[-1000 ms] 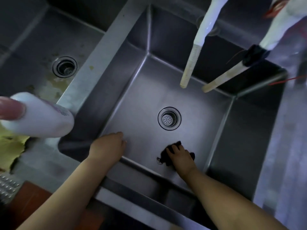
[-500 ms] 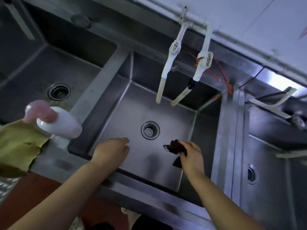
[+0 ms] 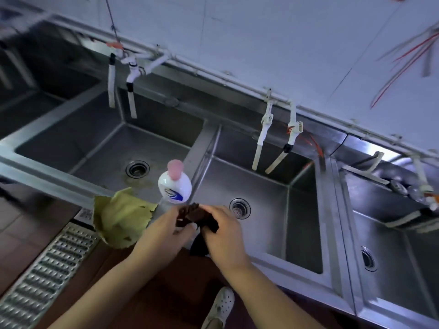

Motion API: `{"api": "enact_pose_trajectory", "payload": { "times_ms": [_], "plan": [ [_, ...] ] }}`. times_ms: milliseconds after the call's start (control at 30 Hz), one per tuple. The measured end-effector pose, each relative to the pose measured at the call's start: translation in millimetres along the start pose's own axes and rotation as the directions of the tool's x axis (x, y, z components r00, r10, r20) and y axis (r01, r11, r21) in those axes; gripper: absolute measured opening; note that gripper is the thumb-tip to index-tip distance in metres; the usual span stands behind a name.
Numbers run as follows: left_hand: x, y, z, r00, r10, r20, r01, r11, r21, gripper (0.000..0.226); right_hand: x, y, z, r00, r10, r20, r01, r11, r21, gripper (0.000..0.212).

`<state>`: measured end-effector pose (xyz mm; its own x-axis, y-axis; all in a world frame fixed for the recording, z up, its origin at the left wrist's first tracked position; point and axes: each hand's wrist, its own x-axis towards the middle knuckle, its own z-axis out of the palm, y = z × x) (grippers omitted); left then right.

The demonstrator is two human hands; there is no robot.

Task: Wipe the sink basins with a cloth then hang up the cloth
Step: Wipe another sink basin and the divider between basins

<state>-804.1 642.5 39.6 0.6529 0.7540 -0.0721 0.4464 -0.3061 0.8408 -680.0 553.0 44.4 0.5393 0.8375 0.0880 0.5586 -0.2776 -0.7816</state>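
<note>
Hands are meeting over the near rim of a steel sink basin (image 3: 273, 186), both gripping a dark cloth (image 3: 198, 218). Left hand (image 3: 166, 231) is pinching its upper edge between thumb and fingers; right hand (image 3: 225, 236) is closing around the bunched middle, a tail hanging below the fingers. Just beyond the fingertips, a white bottle (image 3: 175, 186) is standing beside a yellow-green rag (image 3: 121, 217).

White bottle (image 3: 175, 186) with pink cap (image 3: 175, 169), standing at the front rim where two steel compartments meet. Yellow-green rag (image 3: 121, 218) draped over that rim just left of the bottle. Perforated metal floor grate (image 3: 45, 274) set in reddish-brown floor tiles (image 3: 14, 238). White perforated shoe (image 3: 219, 307) at bottom centre. Red cords (image 3: 401, 60) against the pale wall (image 3: 261, 39).
</note>
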Motion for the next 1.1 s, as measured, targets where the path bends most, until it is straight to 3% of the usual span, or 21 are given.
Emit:
{"api": "enact_pose_trajectory", "payload": {
  "times_ms": [100, 333, 467, 733, 1100],
  "plan": [
    [-23.0, -13.3, -41.6, 0.993, -0.101, -0.053, 0.092, 0.985, -0.149, 0.011, -17.6, -34.5, 31.3, 0.997, -0.071, 0.039, 0.070, 0.997, 0.036, 0.050],
    [-63.5, -42.2, -118.7, 0.986, -0.120, -0.112, 0.107, 0.988, -0.115, 0.039, -36.9, -95.7, 94.5, 0.969, -0.227, 0.096, 0.219, 0.972, 0.084, 0.037],
    [-59.1, -53.4, -152.9, 0.978, -0.113, -0.173, 0.099, 0.991, -0.093, 0.020, -18.3, -119.2, 124.9, 0.957, -0.236, 0.166, 0.225, 0.971, 0.084, 0.036],
    [-2.6, -92.5, -211.0, 0.937, -0.151, -0.315, 0.147, 0.988, -0.037, 0.019, 57.5, -154.3, 182.0, 0.938, -0.292, 0.184, 0.268, 0.952, 0.148, 0.033],
    [96.9, -140.4, -281.8, 0.916, -0.192, -0.353, 0.200, 0.980, -0.016, 0.033, 176.2, -178.4, 258.1, 0.912, -0.326, 0.248, 0.284, 0.940, 0.192, 0.032]
  ]
}}
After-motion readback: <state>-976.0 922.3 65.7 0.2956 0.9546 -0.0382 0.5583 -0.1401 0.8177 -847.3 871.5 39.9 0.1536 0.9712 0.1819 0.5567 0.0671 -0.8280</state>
